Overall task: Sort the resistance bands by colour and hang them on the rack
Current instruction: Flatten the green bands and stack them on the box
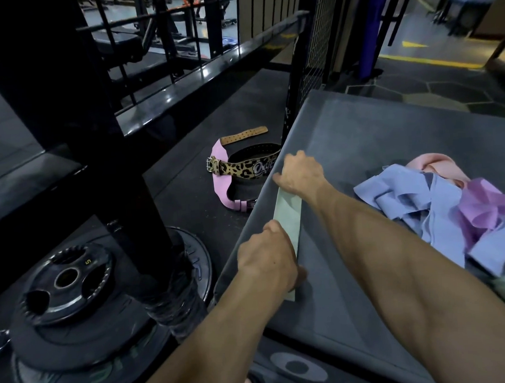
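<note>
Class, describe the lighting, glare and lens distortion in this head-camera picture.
Head view: dim overall, dark on the left; glare streaks on the glossy black rack beam; wide-angle bending of straight edges near the borders; the pale green band and both hands stay fairly sharp.

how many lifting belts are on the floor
2, both beside the grey platform: a leopard-print belt with a buckle, and a pink belt lying under and around it. The tan perforated strap behind may be the pink one's tail. Others could be hidden.

Not much readable text here
Small yellow "5" on the top plate (67, 281); the leopard belt (245, 169) has a script logo, looks like "Oxy…", rest hidden.
</note>
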Available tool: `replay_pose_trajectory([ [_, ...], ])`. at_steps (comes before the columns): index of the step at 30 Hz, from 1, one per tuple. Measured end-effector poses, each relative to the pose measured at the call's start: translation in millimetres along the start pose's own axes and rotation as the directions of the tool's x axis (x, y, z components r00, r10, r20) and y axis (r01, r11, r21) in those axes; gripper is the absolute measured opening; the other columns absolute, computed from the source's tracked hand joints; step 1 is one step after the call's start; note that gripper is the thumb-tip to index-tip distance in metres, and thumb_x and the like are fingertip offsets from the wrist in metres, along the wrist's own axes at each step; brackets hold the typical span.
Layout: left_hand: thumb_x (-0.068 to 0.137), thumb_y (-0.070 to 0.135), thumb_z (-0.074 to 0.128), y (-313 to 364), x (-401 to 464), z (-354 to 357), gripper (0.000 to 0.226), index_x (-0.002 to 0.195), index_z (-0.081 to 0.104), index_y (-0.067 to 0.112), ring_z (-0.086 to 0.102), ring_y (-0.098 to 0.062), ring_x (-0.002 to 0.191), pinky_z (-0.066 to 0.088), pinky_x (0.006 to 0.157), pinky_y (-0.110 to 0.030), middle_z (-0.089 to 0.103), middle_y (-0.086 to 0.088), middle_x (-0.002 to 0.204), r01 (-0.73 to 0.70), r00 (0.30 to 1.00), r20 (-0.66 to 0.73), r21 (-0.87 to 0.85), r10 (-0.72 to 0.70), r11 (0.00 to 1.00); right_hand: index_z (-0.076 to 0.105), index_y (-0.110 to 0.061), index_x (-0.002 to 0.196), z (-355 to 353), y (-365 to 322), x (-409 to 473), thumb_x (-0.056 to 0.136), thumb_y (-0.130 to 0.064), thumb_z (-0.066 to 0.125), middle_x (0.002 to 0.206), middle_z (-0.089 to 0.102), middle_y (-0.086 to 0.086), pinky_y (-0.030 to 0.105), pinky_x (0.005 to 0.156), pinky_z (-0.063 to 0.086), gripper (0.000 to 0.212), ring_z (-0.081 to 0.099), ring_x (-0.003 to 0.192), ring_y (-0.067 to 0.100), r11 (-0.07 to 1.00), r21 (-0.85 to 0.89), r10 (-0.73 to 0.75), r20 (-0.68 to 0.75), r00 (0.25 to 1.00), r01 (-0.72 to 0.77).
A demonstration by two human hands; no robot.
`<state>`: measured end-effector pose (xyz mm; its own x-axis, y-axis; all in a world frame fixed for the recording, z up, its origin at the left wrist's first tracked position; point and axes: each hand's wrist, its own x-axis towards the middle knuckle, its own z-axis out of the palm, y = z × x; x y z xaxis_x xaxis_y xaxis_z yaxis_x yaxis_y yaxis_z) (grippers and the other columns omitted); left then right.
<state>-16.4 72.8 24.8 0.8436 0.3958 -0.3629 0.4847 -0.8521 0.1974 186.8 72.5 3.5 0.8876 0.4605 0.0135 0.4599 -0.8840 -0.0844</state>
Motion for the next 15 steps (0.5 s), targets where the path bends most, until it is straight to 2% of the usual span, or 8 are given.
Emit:
replay_pose_trajectory([
  [8, 0.085, 0.047, 0.070, -0.7, 1.3, 1.7, 0.077, 0.137, 0.032, 0.006, 0.058, -0.030, 0.120, 0.036, 0.075, -0.034, 0.058, -0.007, 0.131, -0.002, 1.000, -0.003, -0.042, 0.002, 0.999, 0.053, -0.010, 0.134, 0.0, -4.8, 4.7, 0.097, -0.046, 0.055, 0.126, 0.052, 0.013, 0.039, 0.088, 0.048, 0.052, 0.057, 0.116, 0.034, 0.999, 0.018, 0.046, 0.006, 0.999, -0.046],
  [12, 0.085, 0.049, 0.070, -3.0, 1.3, 1.6, 0.079, 0.138, 0.030, 0.006, 0.054, -0.031, 0.124, 0.035, 0.077, -0.037, 0.055, -0.008, 0.134, 0.000, 1.000, 0.016, -0.054, 0.001, 0.999, 0.052, -0.011, 0.134, -1.3, -4.4, 4.3, 0.096, -0.048, 0.056, 0.126, 0.052, 0.013, 0.039, 0.089, 0.048, 0.053, 0.057, 0.117, 0.034, 0.999, 0.016, 0.049, 0.006, 0.999, -0.049],
  [15, 0.086, 0.051, 0.069, -3.7, 1.5, 2.0, 0.079, 0.138, 0.030, 0.006, 0.055, -0.031, 0.123, 0.035, 0.077, -0.037, 0.056, -0.008, 0.134, 0.002, 1.000, 0.011, -0.046, -0.002, 0.999, 0.053, -0.011, 0.133, -1.4, -3.0, 3.1, 0.096, -0.049, 0.054, 0.125, 0.053, 0.013, 0.037, 0.082, 0.045, 0.052, 0.058, 0.116, 0.033, 0.999, 0.004, 0.037, -0.004, 0.999, -0.037],
])
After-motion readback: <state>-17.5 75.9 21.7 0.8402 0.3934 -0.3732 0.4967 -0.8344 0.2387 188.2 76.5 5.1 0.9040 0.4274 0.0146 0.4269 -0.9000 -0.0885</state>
